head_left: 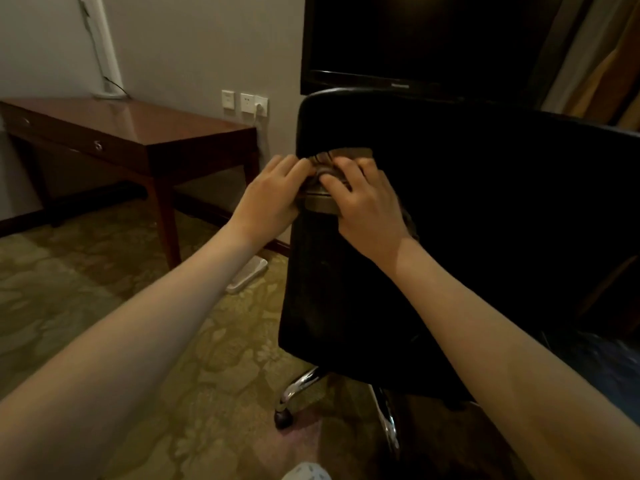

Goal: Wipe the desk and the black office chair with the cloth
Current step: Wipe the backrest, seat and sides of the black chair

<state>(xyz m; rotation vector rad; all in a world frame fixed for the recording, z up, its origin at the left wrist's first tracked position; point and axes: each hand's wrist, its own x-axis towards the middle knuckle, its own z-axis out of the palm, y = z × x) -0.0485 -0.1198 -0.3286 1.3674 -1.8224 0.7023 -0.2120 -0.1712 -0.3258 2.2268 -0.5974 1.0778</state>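
Note:
The black office chair [467,244] fills the right half of the view, its backrest turned toward me. A small grey-brown cloth [323,199] is bunched against the backrest's upper left part. My left hand [270,199] grips the cloth from the left, at the chair's edge. My right hand [367,206] presses on it from the right, fingers curled over the folds. The reddish-brown wooden desk [145,129] stands to the left against the wall, apart from both hands.
A dark television [415,39] hangs behind the chair. Wall sockets [246,102] with a plug sit beside the desk. A white power strip [247,274] lies on the patterned carpet. The chair's chrome legs and a caster [284,418] spread below.

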